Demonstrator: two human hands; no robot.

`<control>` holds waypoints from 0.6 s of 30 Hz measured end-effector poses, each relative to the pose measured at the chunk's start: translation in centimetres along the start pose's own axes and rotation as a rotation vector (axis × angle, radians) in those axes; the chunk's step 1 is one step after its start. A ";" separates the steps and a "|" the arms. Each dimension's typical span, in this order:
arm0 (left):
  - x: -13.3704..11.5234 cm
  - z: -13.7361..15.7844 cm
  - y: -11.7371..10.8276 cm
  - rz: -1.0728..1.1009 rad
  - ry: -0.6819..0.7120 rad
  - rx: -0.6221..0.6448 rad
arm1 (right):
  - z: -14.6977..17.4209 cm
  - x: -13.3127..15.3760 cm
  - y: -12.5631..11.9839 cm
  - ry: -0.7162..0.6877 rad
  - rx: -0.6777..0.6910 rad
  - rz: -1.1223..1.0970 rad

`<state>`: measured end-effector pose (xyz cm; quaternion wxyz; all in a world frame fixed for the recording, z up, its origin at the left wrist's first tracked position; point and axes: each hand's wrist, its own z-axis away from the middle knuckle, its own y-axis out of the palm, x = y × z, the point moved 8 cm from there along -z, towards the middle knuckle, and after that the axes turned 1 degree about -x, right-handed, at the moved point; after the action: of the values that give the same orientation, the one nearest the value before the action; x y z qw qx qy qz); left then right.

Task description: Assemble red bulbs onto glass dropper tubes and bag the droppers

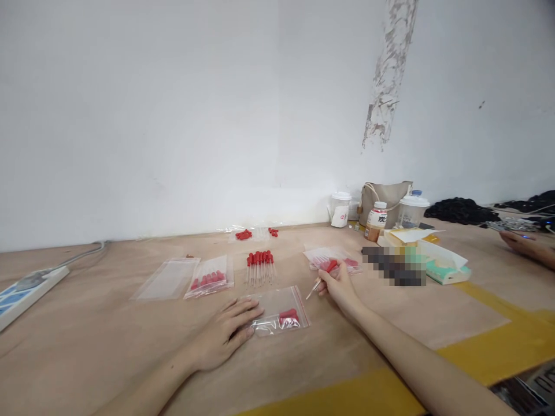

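My right hand (337, 284) pinches a glass dropper with a red rubber bulb (331, 266), its thin tip angled down to the left above the table. Fingers spread, my left hand (234, 323) rests on the left edge of a clear zip bag (277, 303). Red rubber bulbs (288, 316) lie inside that bag. Beyond it, several red-topped droppers (260, 267) lie side by side in a row. A filled zip bag (210, 280) with red-ended pieces sits left of the row. Partly behind my right hand lie more filled bags (315, 254).
Flat clear bags (167, 279) lie at left, near a power strip (32, 289). Loose red bulbs (243, 234) rest on plastic by the wall. Cups (340, 209), a bottle (376, 222) and a tissue pack (446, 268) stand at right. Another person's hand (526, 245) shows far right.
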<state>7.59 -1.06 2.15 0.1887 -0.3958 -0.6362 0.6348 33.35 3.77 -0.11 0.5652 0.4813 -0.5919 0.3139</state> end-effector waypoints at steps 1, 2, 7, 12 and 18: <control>0.0 0.0 -0.1 0.005 0.000 -0.006 | 0.1 -0.3 0.1 0.024 -0.005 -0.018; -0.1 0.0 -0.1 0.009 -0.001 -0.010 | 0.2 -0.5 0.3 0.050 -0.003 -0.036; 0.3 0.1 -0.1 0.016 -0.016 -0.029 | 1.1 -1.7 1.7 0.205 0.061 -0.152; 0.6 0.2 0.0 0.013 -0.025 -0.043 | 2.1 -1.9 3.2 0.306 0.295 -0.133; 0.3 0.2 0.0 0.015 -0.015 -0.042 | 3.2 -1.5 4.4 0.180 0.570 0.273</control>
<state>7.22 -0.99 2.07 0.1710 -0.3996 -0.6479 0.6255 28.01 2.68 -1.34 0.4106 0.5064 -0.4870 0.5812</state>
